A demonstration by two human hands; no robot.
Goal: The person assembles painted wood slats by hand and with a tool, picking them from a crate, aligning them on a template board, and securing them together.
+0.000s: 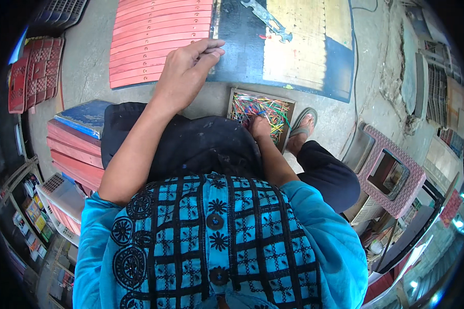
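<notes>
As I view the site through the head camera, the largest item recorded is the table (237, 64), its top part dark blue, part pale yellow. Red boards (160, 49) lie in a close row on its left portion. At right stands a pink stool (415, 177) with an opening in its seat; at far left, a red crate (45, 72). Beside the wearer's left leg I note a stack (76, 149) of red pieces topped by a blue one.

The box (266, 95) sits just off the table's near edge, by a sandalled foot (305, 123). The left hand (191, 69) is above the boards' near right corner, fingers bent and thumb close to them; I cannot tell whether anything is pinched there, or whether the hand makes contact. The right hand (260, 127) is down in the box among thin coloured strips (278, 116); its fingertips are hidden, so I cannot tell their grip. A flat metal tool (267, 20) lies on the table, and near it a small red scrap (264, 37).
</notes>
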